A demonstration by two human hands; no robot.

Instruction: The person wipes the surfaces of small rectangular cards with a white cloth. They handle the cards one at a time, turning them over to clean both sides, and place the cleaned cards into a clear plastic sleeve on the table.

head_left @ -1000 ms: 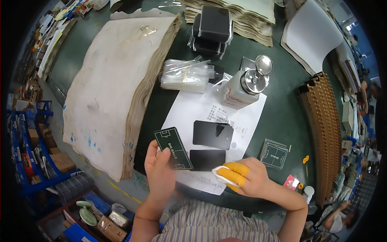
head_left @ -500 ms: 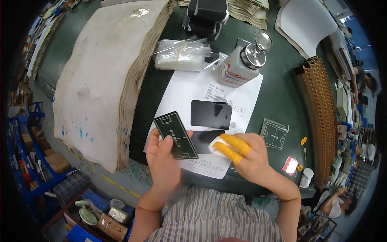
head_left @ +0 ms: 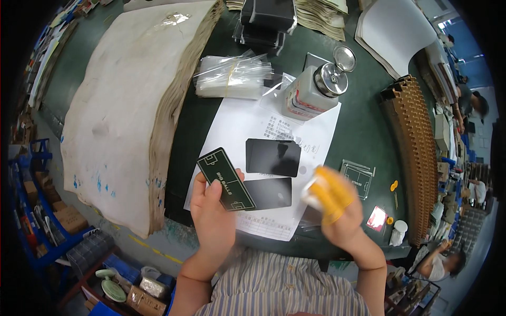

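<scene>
Between thumb and fingers, my left hand (head_left: 212,218) grips a dark green card (head_left: 224,176) with white pitch lines, tilted above the paper sheet (head_left: 226,118). My right hand (head_left: 342,224), somewhat blurred, wears yellow finger cots (head_left: 332,192) and pinches a white wiping pad (head_left: 312,197), apart from the card. Two places on the sheet bear dark, glossy cards: an upper pile (head_left: 271,157) and a lower card (head_left: 271,193), partly behind the green one. At the sheet's far right stands a pump dispenser bottle (head_left: 305,97), its metal lid flipped up.
Clear plastic sleeves (head_left: 232,79) lie bundled beyond the sheet. A thick paper stack (head_left: 121,116) fills the left. On the right are sleeved green cards (head_left: 358,178), a red-white card (head_left: 377,218), a small white bottle (head_left: 399,231) and a long brown ridged strip (head_left: 416,152).
My right hand with the white pad has moved right, away from the green card, uncovering more of the lower dark card. My left hand keeps hold of the green card.
</scene>
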